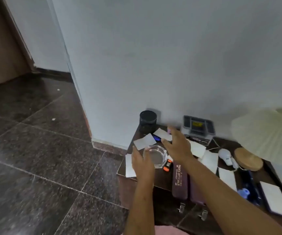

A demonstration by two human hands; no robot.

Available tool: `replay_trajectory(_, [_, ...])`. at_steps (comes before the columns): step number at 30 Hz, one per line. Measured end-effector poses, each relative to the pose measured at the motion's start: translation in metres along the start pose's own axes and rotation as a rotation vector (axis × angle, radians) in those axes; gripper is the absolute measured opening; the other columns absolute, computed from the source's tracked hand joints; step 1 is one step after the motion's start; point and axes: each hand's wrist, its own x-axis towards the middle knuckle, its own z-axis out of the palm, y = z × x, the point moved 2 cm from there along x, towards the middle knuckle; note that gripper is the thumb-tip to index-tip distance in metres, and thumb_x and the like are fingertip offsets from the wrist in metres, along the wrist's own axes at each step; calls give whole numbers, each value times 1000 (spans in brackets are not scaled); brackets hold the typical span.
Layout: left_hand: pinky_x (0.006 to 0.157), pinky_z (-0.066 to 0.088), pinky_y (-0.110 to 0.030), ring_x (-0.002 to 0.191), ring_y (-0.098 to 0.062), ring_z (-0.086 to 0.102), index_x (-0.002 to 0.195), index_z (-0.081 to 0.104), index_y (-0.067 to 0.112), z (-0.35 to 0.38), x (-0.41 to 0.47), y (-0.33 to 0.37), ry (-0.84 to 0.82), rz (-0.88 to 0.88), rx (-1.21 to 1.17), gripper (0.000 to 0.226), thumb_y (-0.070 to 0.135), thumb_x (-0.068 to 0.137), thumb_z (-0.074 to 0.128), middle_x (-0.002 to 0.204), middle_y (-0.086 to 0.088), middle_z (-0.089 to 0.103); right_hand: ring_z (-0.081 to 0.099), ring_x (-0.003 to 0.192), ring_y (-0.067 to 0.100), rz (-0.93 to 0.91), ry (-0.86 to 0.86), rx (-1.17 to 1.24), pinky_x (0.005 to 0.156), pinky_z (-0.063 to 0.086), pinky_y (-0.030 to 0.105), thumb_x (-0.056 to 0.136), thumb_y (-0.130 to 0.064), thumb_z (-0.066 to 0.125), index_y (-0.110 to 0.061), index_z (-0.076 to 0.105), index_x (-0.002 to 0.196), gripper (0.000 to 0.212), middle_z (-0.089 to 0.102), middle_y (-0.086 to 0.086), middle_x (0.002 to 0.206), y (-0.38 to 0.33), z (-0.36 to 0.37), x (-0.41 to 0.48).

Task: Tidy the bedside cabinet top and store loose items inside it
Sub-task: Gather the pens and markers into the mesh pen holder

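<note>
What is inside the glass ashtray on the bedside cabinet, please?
The glass ashtray looks empty, its clear base showing. The left hand covers its left edge, so that part is hidden.

**Head view: a single wide-angle camera looking forward and down**

One camera is sitting on the person's head, facing forward and tilting down toward a room corner. It is looking from above and in front at the bedside cabinet (161,179), which is lying low and right of centre. The wall (170,56) is filling the upper frame and the floor (35,158) the left. The left hand (142,164) and right hand (179,145) are reaching in from the bottom edge, close under the lens
</note>
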Motion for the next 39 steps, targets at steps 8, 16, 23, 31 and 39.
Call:
replay_trajectory(8, [115, 27, -46, 144, -17, 21, 148, 14, 37, 4, 36, 30, -99, 82, -123, 61, 42, 95, 44, 157, 8, 15, 35, 134, 32, 85, 18, 243, 109, 32, 44, 76, -44, 70, -23, 29, 144, 82, 37, 10, 145, -9, 39, 128])
replay_trajectory(16, [116, 22, -44, 146, -22, 14, 150, 10, 30, -9, 41, 25, -57, 88, 99, 63, 40, 96, 41, 158, 1, 11, 30, 134, 39, 46, -145, -133, 103, 38, 49, 72, -50, 74, -25, 8, 149, 104, 17, 12, 151, -20, 86, 165])
replay_trajectory(23, [114, 21, -43, 146, -23, 9, 150, 6, 31, -4, 38, 20, -83, 108, 210, 65, 44, 96, 40, 158, 1, 10, 36, 129, 37, 59, 91, 172, 106, 34, 45, 70, -40, 78, -22, 9, 149, 106, 23, 12, 143, -14, 63, 149])
replay_trajectory(31, [108, 37, -48, 132, -28, 41, 149, 7, 32, 10, 13, 18, -229, -136, -299, 82, 42, 87, 59, 149, -7, 34, 58, 111, 22, 389, 89, 1202, 84, 55, 42, 72, -29, 80, -28, 23, 147, 94, 46, 6, 138, -3, -3, 50])
replay_trajectory(39, [95, 50, -38, 115, -20, 58, 140, 35, 22, 48, -54, 13, -446, 19, -467, 96, 24, 56, 83, 125, 0, 60, 65, 107, 32, 578, -125, 1813, 93, 52, 44, 72, -45, 70, -8, 60, 121, 63, 67, 18, 117, 29, -29, -88])
